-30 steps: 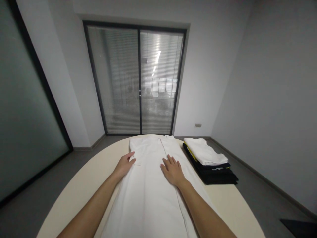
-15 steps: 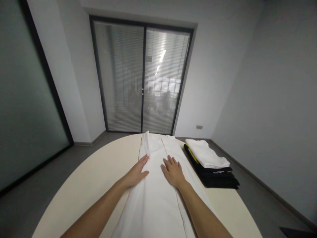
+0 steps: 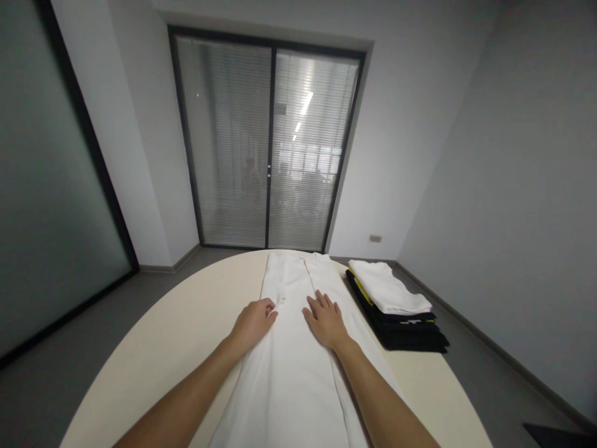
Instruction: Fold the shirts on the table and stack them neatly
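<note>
A long white cloth lies lengthwise on the round cream table, with a lengthwise fold edge on its right part. At the cloth's left edge, my left hand has its fingers curled and thumb near the fingertips, pinching a bit of the white fabric. My right hand rests flat on the cloth with its fingers spread, right of the middle. Both forearms reach in from the bottom of the view.
On the table's right side is a stack of folded clothes: a white one on top, black ones below, and a yellow edge between. Behind the table stand glass doors with blinds.
My left hand has gone from extended fingers to a curled pinch at the cloth's edge. The raised fold at the cloth's far left corner now lies flat. My right hand stays in place.
</note>
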{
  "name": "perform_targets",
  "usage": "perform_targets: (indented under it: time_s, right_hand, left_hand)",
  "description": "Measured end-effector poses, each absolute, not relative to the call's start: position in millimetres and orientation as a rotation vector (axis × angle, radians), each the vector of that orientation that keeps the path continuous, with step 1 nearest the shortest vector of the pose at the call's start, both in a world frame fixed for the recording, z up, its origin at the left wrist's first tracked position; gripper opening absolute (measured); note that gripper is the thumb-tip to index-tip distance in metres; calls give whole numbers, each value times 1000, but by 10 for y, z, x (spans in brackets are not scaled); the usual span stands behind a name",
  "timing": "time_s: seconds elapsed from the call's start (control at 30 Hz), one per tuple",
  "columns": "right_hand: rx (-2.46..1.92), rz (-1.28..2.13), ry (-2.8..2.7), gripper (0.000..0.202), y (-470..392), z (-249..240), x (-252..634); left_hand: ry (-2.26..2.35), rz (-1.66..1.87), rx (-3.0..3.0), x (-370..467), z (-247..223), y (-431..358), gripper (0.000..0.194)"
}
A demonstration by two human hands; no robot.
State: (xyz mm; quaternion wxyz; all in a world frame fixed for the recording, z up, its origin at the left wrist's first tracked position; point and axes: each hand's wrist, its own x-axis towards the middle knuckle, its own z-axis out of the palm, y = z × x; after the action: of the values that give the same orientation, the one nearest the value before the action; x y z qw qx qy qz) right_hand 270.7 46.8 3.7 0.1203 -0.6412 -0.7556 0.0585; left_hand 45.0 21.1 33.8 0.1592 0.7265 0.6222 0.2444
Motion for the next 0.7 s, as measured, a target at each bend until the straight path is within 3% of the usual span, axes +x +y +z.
perform_targets:
  time_s: [0.23, 0.47, 0.7]
  right_hand:
    - [-1856, 187, -2203, 55, 456, 46, 2707]
    - [-1836, 204, -2190, 56, 454, 38, 2711]
    - [-1821, 200, -2184, 54, 462, 26, 2710]
  left_hand:
    - [1745, 549, 2039, 494, 345, 143, 25]
    - [1697, 412, 2076, 534, 477, 20, 10]
    - [1523, 286, 1981, 654, 567, -85, 24]
